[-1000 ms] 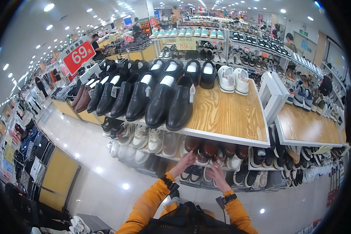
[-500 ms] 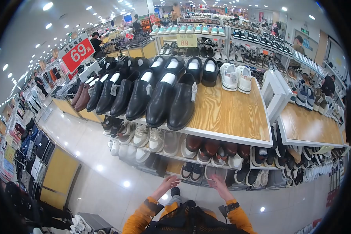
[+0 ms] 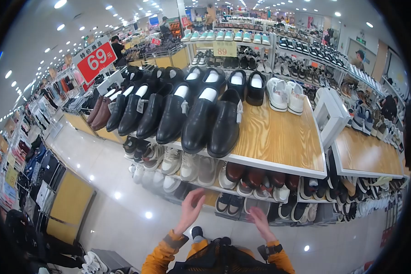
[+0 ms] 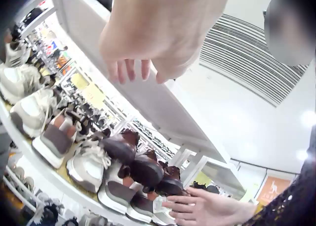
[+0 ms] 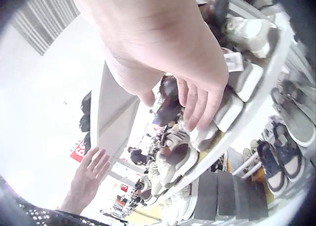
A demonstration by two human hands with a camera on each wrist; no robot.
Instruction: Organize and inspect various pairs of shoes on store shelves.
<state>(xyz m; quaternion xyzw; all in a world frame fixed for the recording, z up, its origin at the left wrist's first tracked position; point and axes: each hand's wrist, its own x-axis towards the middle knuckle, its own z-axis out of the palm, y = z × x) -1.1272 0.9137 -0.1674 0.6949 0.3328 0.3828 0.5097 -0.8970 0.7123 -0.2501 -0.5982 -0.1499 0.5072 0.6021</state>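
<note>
My left hand (image 3: 190, 211) is raised in front of the lower shelf, fingers loosely bent, holding nothing. To its right my right hand (image 3: 261, 223) hangs in the air, fingers extended and nothing in it. Black leather shoes (image 3: 200, 121) stand in rows on the wooden display top (image 3: 278, 137) beyond. Brown leather shoes (image 3: 255, 176) sit on the shelf below, above pale sneakers. In the left wrist view the left hand (image 4: 158, 33) is apart from the shoes; in the right wrist view the right hand (image 5: 168, 53) hangs in front of them.
A red price sign (image 3: 96, 62) stands at the left of the display, a yellow sign (image 3: 225, 49) behind it. White sneakers (image 3: 285, 96) sit on the top. Clothes racks and a wooden cabinet (image 3: 71, 205) are at the left. Several people stand farther back.
Both hands have come away from the lower shelf and moved apart. The left hand has since risen somewhat. The display has shifted slightly rightward in the head view.
</note>
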